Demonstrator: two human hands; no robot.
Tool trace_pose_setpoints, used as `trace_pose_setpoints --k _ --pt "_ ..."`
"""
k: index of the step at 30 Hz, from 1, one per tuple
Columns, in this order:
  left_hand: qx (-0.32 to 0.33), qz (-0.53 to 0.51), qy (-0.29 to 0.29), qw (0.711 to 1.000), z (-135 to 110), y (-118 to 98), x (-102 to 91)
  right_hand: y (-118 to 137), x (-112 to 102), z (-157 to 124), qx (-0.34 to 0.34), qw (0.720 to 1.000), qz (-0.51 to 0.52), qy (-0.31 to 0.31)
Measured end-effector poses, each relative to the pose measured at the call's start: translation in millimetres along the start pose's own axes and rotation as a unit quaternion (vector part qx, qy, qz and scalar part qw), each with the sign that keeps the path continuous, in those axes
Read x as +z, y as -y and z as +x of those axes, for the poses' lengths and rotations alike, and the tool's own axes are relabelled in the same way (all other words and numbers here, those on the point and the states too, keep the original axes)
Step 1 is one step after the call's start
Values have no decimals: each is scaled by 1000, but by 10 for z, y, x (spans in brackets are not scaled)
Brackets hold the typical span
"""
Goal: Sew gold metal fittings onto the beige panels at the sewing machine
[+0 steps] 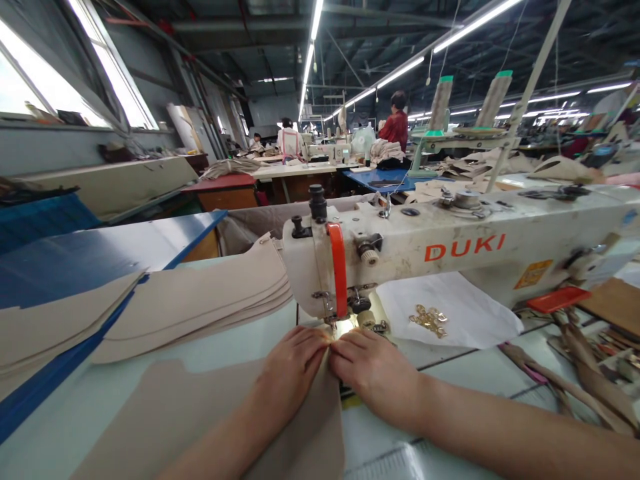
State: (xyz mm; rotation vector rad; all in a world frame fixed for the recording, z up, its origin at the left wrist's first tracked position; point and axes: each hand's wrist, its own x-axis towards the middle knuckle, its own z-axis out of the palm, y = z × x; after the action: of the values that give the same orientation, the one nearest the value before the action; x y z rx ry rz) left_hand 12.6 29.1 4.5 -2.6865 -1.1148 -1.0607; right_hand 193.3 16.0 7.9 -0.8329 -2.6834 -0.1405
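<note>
A white sewing machine (400, 233) marked DUKI, with a red guard strip (337, 270), stands in front of me. My left hand (290, 367) and my right hand (373, 370) meet just below its lit needle area (344, 325). Their fingertips are pinched close together at the edge of a beige fabric panel (200, 413). The panel lies flat on the pale table, running under my left forearm. Whatever small piece sits between the fingertips is hidden by the fingers.
Several stacked beige panels (205, 300) lie left, with more across a blue edge (70, 313). Right of the needle, gold metal rings (429, 320) rest on a white sheet (470, 313). A red tray (557, 300) and fabric strips (575, 373) are far right. People sit and stand behind.
</note>
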Motion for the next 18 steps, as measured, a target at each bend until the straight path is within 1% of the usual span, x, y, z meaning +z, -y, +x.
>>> trace_pose_setpoints --k 8,18 --pt "14 7 -10 1000 73 62 58 -50 28 -4 31 999 15 4" --pt "-15 15 -13 1000 89 118 68 -84 31 25 37 999 10 10"
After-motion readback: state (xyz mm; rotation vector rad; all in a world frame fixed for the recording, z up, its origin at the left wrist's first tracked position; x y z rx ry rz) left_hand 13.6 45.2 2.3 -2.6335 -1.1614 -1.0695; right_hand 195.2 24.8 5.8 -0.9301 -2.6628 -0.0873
